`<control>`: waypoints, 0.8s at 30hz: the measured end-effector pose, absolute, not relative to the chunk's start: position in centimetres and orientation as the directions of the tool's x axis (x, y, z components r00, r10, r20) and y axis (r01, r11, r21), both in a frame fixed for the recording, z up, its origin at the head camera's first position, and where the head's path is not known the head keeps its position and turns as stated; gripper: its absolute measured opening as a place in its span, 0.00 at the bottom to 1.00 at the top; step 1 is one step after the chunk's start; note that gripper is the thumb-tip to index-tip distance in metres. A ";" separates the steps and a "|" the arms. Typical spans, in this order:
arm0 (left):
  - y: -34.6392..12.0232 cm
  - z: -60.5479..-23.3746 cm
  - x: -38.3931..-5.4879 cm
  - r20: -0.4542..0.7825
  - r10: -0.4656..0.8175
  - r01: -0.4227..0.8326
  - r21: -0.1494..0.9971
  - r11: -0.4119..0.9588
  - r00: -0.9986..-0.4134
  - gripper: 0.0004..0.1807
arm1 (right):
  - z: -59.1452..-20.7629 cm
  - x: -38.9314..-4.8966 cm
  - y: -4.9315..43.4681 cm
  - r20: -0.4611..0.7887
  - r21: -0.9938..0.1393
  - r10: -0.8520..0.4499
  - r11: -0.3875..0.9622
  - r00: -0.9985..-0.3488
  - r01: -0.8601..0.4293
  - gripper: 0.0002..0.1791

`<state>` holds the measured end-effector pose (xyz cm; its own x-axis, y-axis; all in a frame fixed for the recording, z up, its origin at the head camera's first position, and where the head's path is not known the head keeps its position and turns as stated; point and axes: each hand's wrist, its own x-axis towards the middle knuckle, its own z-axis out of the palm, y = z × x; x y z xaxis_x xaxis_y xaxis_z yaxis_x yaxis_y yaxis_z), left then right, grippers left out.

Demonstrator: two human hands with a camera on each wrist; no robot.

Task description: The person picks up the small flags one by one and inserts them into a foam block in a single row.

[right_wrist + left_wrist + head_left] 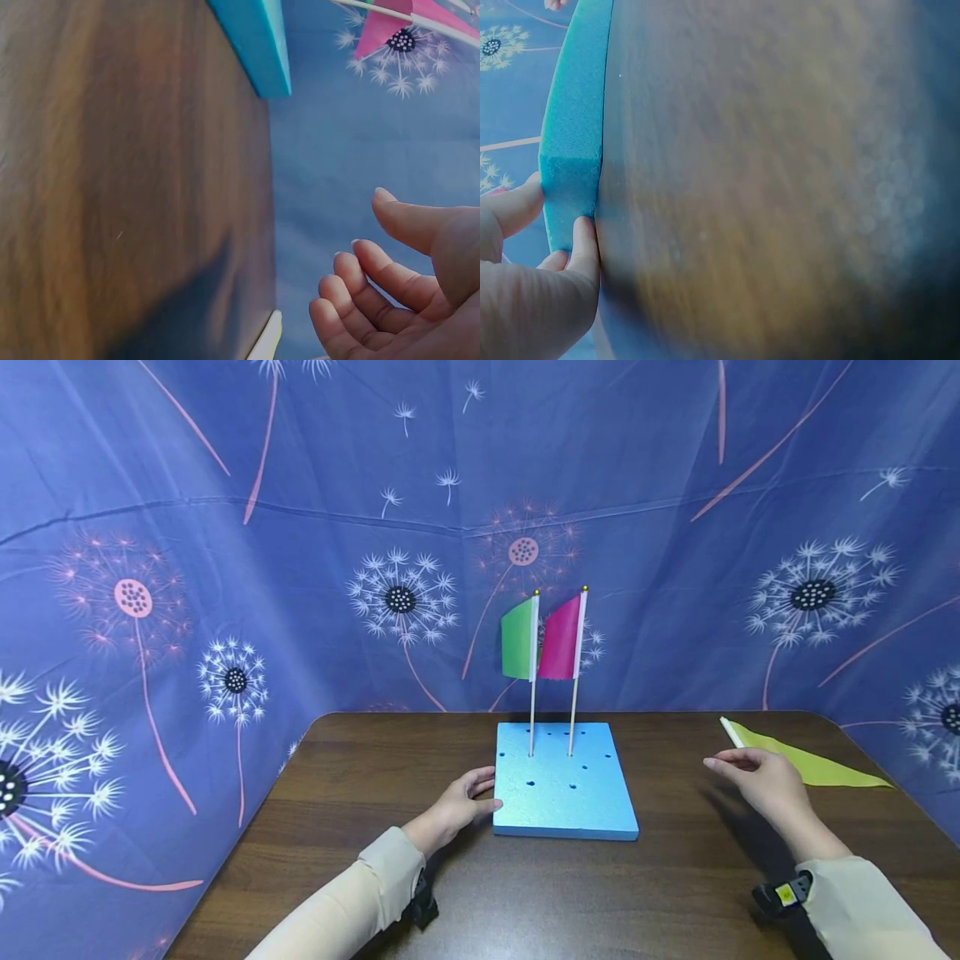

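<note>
A light blue foam board with several small holes lies on the table. My left hand holds its left edge, thumb on the top face. In the left wrist view, the fingers of that hand bear against the board's side. Two flags stand upright in the board, one green and one magenta. A yellow pennant is at the right, its white sleeve partly hidden behind my right hand. Loosely curled fingers with nothing between them show on that hand in the right wrist view.
Brown wooden table under everything. A blue cloth printed with dandelions hangs behind and along the sides. A black strap with a small device sits at the right wrist, and another dark device at the left.
</note>
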<state>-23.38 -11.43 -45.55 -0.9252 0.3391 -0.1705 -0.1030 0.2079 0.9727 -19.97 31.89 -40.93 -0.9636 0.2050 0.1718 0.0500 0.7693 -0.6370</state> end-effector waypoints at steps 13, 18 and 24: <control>-11.4 -45.4 -23.5 -0.183 0.344 -0.110 0.969 0.220 -0.921 0.33 | -41.7 -18.6 34.8 0.064 -0.573 0.269 0.798 -0.961 0.185 0.36; -11.4 -45.4 -23.6 -0.177 0.346 -0.103 0.970 0.220 -0.921 0.33 | -41.9 -18.3 35.6 0.037 -0.551 0.274 0.808 -0.961 0.209 0.37; -11.4 -45.3 -23.4 -0.181 0.346 -0.108 0.970 0.220 -0.921 0.33 | -42.1 -18.1 36.5 -0.058 -0.534 0.276 0.803 -0.959 0.264 0.40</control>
<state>-23.38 -11.42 -45.33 -0.9209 0.3455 -0.1806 -0.1078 0.2196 0.9696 -18.13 36.52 -42.14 -0.9593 0.2765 -0.0582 0.2639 0.8033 -0.5339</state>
